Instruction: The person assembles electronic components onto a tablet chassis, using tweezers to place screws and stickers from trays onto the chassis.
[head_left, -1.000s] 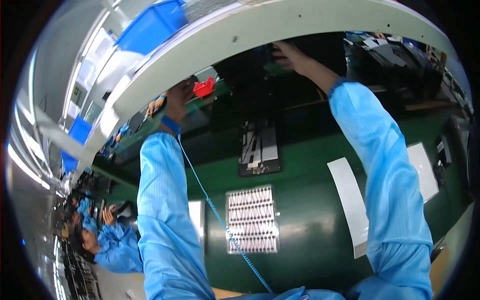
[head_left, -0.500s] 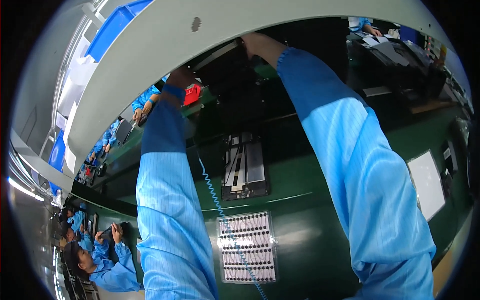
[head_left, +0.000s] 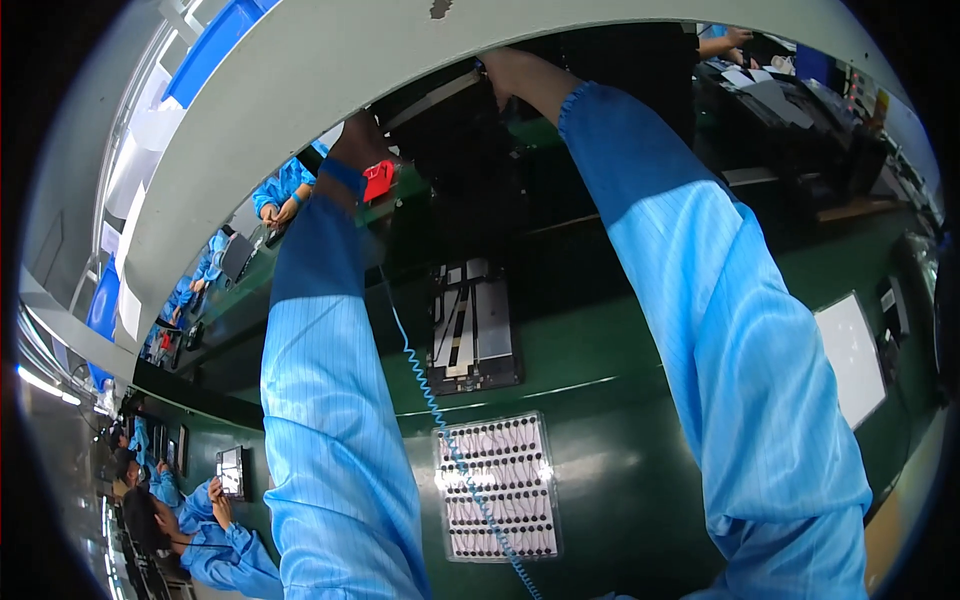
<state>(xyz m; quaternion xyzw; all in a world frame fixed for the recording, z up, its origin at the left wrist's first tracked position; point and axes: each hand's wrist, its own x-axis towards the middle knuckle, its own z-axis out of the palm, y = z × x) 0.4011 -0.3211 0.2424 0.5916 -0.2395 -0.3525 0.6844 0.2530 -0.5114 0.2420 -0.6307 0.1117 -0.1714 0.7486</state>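
Observation:
Both my arms reach far forward under a pale overhead shelf. My right hand [head_left: 512,72] curls at the shelf's lower edge, against a dark thing with a light strip [head_left: 435,103] that I cannot make out; its fingertips are hidden. In the shadow left of that strip is my left hand [head_left: 360,140], its fingers too dark to read. A blue band circles the left wrist, and a coiled blue cord [head_left: 425,390] runs down from that arm. Between my forearms lies an opened tablet-like device [head_left: 490,315], its inner parts showing. Nearer, a clear tray [head_left: 500,487] holds rows of small black-ended parts.
The pale shelf [head_left: 300,75] arches over the green bench [head_left: 590,440]. A red item [head_left: 378,180] lies by my left wrist. A white sheet [head_left: 850,360] is at the right, dark equipment [head_left: 790,150] beyond it. Co-workers in blue sit at the left.
The view has shifted slightly, so the shelf appears higher and the device further left. My hands stay at about the same place. A co-worker at left has tilted a device so its bright face shows.

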